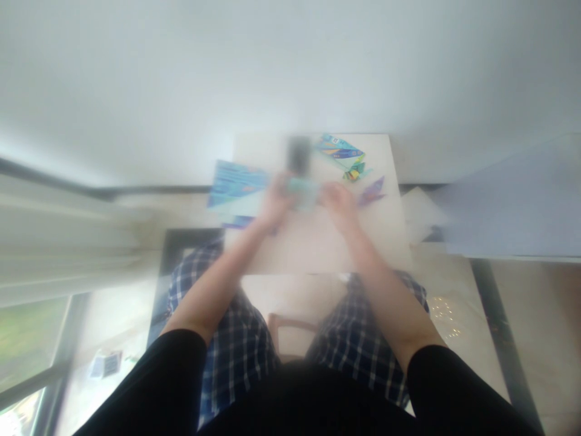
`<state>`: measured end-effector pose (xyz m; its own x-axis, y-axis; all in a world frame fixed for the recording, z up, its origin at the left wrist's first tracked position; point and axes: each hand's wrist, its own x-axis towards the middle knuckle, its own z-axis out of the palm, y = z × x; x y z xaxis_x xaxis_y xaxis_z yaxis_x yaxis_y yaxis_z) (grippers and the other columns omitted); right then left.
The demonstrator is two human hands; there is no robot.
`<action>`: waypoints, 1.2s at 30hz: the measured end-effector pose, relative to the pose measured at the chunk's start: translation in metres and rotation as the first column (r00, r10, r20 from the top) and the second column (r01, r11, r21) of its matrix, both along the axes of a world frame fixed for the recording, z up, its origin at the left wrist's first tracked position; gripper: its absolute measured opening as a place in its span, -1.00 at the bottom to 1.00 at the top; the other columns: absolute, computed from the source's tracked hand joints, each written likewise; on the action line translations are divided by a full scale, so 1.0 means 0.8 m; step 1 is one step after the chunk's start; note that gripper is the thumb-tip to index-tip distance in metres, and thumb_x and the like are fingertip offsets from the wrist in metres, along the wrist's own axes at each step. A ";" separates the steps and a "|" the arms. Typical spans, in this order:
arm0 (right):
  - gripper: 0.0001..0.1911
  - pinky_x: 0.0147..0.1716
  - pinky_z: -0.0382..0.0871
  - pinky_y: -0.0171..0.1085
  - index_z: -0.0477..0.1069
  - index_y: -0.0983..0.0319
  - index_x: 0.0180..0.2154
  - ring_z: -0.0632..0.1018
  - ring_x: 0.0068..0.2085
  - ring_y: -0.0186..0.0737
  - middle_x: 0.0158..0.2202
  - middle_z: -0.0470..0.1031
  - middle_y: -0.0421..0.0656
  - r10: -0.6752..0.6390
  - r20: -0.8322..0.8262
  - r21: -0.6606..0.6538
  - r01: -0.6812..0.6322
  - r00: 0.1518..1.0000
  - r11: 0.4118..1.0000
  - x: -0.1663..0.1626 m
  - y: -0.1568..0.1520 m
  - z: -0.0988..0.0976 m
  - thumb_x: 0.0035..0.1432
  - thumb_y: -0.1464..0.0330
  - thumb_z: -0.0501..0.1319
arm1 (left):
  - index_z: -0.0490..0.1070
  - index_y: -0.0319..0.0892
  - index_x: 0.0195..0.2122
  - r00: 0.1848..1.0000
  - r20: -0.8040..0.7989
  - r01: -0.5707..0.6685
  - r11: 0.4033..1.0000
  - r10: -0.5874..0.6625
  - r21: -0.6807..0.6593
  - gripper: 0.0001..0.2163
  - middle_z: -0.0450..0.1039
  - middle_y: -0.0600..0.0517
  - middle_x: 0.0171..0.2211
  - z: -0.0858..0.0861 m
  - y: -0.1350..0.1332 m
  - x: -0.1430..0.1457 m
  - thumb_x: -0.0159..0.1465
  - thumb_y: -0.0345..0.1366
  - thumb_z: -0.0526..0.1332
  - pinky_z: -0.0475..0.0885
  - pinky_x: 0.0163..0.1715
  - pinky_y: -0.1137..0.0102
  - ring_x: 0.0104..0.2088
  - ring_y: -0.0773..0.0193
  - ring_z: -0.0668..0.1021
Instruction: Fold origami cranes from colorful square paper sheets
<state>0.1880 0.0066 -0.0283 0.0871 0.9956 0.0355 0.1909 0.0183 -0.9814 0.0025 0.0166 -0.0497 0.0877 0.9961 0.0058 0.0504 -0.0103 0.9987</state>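
Over the small white table (308, 254), a small light teal piece of paper (305, 192) sits between my two hands, hazy in the view. My left hand (278, 203) has its fingers closed on the paper's left side. At its right edge, my right hand (339, 203) pinches it; the fingertips are blurred. Blue patterned paper sheets (238, 184) lie to the left, partly behind my left hand and forearm. On the right are a folded blue patterned paper (339, 148), a small green and yellow folded paper (354, 172) and a purple folded paper (372, 191).
A dark, blurred object (299, 154) stands at the table's back, behind the teal paper. A white wall (290, 66) rises behind the table. My knees in checked trousers (245, 339) are at the near edge. A pale panel (517, 200) is at the right.
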 end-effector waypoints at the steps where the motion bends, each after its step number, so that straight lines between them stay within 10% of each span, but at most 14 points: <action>1: -0.72 -0.18 0.51 -0.20 0.47 0.22 -0.34 0.59 -0.27 -0.21 -0.34 0.59 -0.16 -0.006 0.011 -0.006 0.006 1.000 1.000 0.000 0.000 0.001 -0.02 0.14 0.29 | 0.26 -0.05 -0.02 1.000 0.000 0.011 1.000 -0.011 0.024 -0.55 0.43 0.03 -0.14 -0.003 0.000 -0.001 0.06 -0.28 0.31 0.47 -0.24 0.43 -0.14 0.23 0.52; 36: -0.50 -0.14 0.53 -0.11 0.55 0.23 -0.33 0.61 -0.26 -0.16 -0.33 0.62 -0.13 0.129 -0.121 -0.178 -0.149 0.984 0.973 -0.002 -0.003 0.003 -0.18 -0.03 0.37 | 0.45 -0.11 -0.19 0.970 -0.228 -0.085 0.996 0.086 0.015 -0.78 0.55 0.07 -0.25 0.011 -0.011 0.005 0.13 -0.22 0.31 0.47 -0.24 0.41 -0.27 0.26 0.57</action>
<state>0.1864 0.0039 -0.0260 -0.0596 0.9864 -0.1532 0.0925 -0.1474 -0.9848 0.0063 0.0081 -0.0412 0.0017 1.0000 0.0004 0.2776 -0.0009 0.9607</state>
